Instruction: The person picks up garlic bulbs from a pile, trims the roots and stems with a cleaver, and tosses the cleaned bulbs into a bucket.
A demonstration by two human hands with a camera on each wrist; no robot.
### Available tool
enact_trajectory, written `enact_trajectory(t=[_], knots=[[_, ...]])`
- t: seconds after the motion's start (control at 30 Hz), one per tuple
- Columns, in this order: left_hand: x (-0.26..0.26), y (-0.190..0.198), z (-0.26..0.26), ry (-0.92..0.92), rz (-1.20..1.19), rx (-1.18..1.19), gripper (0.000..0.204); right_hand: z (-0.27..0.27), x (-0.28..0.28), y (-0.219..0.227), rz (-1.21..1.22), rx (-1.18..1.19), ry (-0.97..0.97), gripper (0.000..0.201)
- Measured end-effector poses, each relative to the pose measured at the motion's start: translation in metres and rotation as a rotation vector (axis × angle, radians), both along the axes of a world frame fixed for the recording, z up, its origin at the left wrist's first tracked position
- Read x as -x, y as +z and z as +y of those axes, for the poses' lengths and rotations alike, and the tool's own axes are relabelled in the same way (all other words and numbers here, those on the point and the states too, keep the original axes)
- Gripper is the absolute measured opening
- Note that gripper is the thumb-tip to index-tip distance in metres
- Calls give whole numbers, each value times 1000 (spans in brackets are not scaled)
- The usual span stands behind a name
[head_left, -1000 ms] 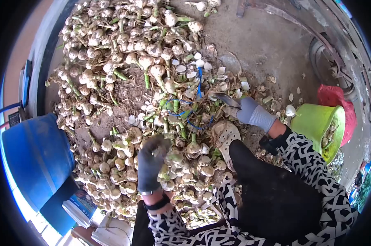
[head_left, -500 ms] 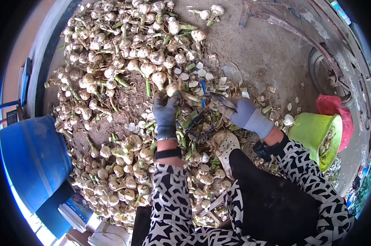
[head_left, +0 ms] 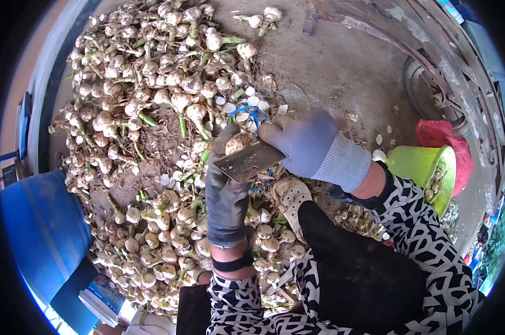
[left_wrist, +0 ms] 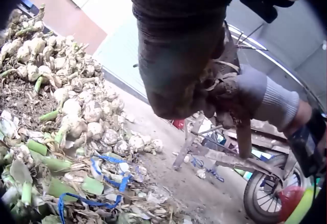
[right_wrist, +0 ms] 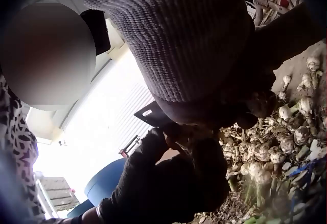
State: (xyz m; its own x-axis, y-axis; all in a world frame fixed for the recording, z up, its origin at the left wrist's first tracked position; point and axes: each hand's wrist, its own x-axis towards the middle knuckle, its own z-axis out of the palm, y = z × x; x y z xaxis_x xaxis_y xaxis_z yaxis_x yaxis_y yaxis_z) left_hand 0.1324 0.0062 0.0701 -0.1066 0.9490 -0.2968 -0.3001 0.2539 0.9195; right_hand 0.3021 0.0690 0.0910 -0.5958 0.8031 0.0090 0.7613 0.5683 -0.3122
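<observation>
In the head view, my gloved left hand (head_left: 227, 198) grips a garlic bulb (head_left: 240, 143), low over the trimmings in the middle of the pile. My right hand (head_left: 314, 149), in a grey-blue glove with a ribbed cuff, is blurred and holds a cleaver (head_left: 249, 163). The broad dark blade lies across the front of the bulb and overlaps the left fingers. The right wrist view shows a slot in the cleaver blade (right_wrist: 154, 115); the left hand (right_wrist: 168, 183) is dark beside it. In the left wrist view, the gloves mostly hide the bulb.
Garlic bulbs with stems (head_left: 168, 78) cover the floor beyond and to the left. Cut green stems and a blue strap (left_wrist: 120, 183) lie among the peelings. A lime bucket (head_left: 408, 167) and red sack (head_left: 431, 134) stand right, a blue barrel (head_left: 43, 218) left. A perforated clog (head_left: 290, 201) is close by.
My left hand has reached forward from the near bulbs and picked up a garlic bulb. The right hand has brought the cleaver leftward, its blade now against the bulb.
</observation>
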Motion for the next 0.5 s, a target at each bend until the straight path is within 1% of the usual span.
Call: enact_trajectory(t=[0.07, 0.1, 0.13, 0.2, 0.23, 0.3, 0.33, 0.4, 0.47, 0.5], knots=[[0, 0, -3, -16, 108, 7, 20, -4, -4, -2, -4, -7, 13, 14], [3, -4, -6, -41, 50, 38, 18, -5, -6, -3, -10, -21, 23, 22], [5, -14, -11, -62, 178, -5, 23, -6, -7, -4, -18, -35, 31, 30], [10, -34, -21, -85, 444, -84, 35, -11, -6, -2, 11, -28, 27, 30], [4, -7, -11, -92, 194, -30, 50, -12, -6, -1, 42, -24, 28, 30], [-1, 7, -7, -101, -54, 26, 65, -13, -7, -1, 52, -18, 34, 30], [0, 7, -10, -126, 21, -10, 66, -15, -8, -1, 63, -12, 43, 30], [-3, 7, -17, -157, 97, -43, 66, -20, -8, -5, 104, 7, 18, 30], [-10, 7, -26, 5, -63, 42, 68, -24, -11, -19, 144, 19, -12, 29], [-13, 13, -27, -46, -1, 46, 63, -27, -15, -36, 163, 68, -63, 27]])
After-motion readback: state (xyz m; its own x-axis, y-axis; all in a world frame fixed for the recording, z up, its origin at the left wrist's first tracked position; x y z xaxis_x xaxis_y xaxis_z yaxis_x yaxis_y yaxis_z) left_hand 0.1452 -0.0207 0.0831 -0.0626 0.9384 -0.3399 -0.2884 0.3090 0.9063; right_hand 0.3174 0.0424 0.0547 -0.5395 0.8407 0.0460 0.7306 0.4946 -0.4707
